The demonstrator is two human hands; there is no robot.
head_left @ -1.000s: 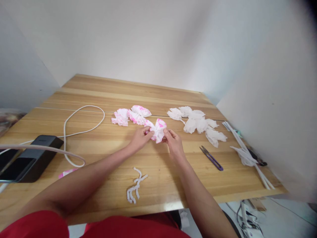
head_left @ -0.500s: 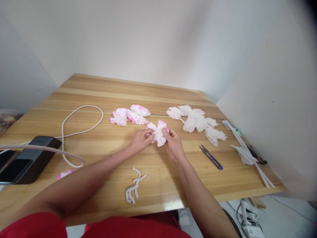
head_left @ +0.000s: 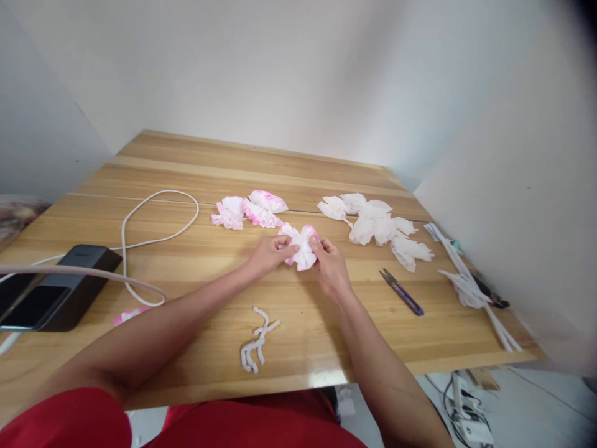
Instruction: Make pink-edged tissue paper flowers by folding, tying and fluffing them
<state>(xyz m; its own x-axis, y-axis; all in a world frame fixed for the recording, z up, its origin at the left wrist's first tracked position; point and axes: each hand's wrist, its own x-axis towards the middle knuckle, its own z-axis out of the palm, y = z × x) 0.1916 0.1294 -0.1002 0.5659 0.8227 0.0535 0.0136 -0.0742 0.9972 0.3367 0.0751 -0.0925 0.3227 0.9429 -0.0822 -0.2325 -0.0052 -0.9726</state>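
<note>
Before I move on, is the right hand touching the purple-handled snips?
Apart. The head view plainly shows tabletop between the right hand and the snips.

Head view forward, down over table (head_left: pixel 303 336)

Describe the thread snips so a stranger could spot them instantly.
On the wooden table, find the right hand. Look to its right, on the near side of the white crinkled pieces. There lie the thread snips, set apart from their pale neighbours by a purple handle.
</note>
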